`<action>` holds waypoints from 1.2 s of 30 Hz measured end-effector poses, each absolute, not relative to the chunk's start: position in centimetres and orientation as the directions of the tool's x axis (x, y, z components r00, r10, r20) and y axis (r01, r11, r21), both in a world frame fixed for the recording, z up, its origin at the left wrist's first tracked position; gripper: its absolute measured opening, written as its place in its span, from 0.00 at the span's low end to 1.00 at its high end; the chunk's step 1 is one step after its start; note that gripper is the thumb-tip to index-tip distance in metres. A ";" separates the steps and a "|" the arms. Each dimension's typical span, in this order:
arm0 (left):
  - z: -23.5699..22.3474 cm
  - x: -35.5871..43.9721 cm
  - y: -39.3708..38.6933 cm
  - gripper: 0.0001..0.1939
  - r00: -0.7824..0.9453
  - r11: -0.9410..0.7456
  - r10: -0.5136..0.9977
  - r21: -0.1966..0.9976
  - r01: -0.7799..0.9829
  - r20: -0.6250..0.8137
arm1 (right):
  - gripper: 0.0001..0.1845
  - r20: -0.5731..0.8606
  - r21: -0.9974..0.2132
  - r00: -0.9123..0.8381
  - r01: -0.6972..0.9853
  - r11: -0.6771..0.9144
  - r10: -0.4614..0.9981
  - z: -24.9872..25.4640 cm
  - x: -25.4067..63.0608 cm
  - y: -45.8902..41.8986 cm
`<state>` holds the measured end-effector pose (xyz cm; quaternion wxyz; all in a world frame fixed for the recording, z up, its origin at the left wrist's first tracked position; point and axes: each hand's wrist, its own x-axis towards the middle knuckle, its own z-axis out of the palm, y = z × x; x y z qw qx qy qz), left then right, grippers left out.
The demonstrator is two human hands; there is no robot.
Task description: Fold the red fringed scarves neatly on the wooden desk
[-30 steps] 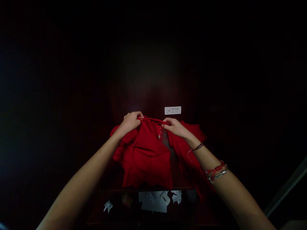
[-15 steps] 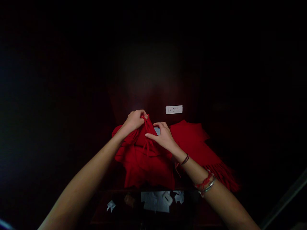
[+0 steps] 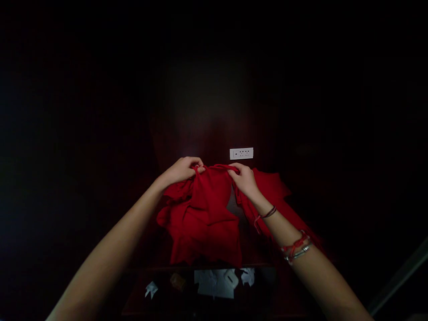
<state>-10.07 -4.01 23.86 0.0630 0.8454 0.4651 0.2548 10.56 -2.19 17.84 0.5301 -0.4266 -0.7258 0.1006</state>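
Observation:
A red cloth garment hangs bunched between my hands, its lower part spread over a dark surface. My left hand pinches the upper left edge of it. At the upper right, my right hand grips the same edge between thumb and fingers, so the top is drawn out sideways. Behind my right wrist lies a second red cloth, which reaches down to the right. What kind of garment I hold cannot be made out in the dim light.
A white socket panel is on the dark wall behind. Below the front edge are crumpled paper pieces, a brownish object, a pale sheet and a small white object with a dark slot.
My right hand has let go of a bluish flat item and moved right, now gripping the garment's edge. The cloth's top is stretched wider, and the dangling strings no longer show.

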 end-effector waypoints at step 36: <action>25.5 -7.8 -6.3 0.18 0.204 -0.308 0.786 0.084 0.948 0.584 | 0.08 0.519 -0.692 -0.390 0.332 0.642 0.761 16.8 9.3 -0.4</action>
